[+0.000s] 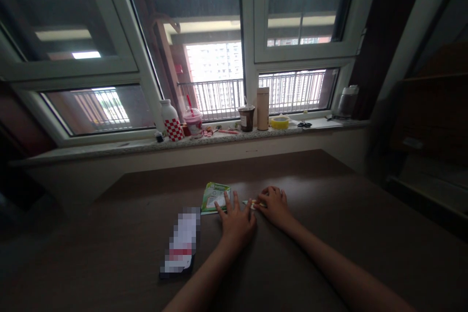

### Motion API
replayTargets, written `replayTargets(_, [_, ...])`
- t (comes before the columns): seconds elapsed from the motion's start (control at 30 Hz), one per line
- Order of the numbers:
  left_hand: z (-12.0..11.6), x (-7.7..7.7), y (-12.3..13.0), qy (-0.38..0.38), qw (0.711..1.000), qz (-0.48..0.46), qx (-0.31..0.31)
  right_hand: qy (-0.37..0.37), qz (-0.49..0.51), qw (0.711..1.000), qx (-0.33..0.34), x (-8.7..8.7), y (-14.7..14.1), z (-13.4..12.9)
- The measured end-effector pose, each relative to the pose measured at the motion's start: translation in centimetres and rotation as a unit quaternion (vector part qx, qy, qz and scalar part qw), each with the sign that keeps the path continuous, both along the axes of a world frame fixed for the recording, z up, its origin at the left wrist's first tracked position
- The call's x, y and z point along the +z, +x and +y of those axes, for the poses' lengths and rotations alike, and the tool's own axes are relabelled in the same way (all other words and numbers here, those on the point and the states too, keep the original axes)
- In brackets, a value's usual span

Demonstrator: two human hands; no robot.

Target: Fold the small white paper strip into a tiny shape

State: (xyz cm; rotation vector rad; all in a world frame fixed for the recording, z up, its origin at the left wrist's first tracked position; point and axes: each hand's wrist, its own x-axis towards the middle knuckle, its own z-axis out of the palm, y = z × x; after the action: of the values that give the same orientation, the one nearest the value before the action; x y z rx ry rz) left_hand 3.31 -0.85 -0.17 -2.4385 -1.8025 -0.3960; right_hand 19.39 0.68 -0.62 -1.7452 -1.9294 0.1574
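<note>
My left hand lies on the brown table with its fingers spread. Its fingertips reach the right edge of a flat green and white packet. Close by, my right hand is bent, with thumb and fingertips closed on a small flat piece in white, yellow and green. Most of that piece is hidden by the fingers, and its kind cannot be made out. Left of my left hand lies a long object blurred by pixels, whitish with a red band and a dark edge.
Along the windowsill stand a red-checked white bottle, a pink drink cup, a dark cup and a tan flask. Further right are yellow tape, black-handled scissors and a clear container.
</note>
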Motion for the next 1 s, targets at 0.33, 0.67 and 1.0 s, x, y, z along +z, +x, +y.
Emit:
replayTargets(0.33, [-0.3,0.5,0.1,0.012,0.999,0.01,0.03,-0.009,0.006,1.0,-0.003,0.1,0.2,0.0])
replayTargets(0.67, [-0.1,0.1,-0.2,0.043,0.997,0.025,0.061,-0.02,0.004,1.0,-0.012,0.4,0.4,-0.1])
replayTargets(1.0, [0.1,-0.2,-0.7,0.071,0.996,0.025,0.042,-0.022,0.011,0.999,-0.022,0.1,1.1,-0.1])
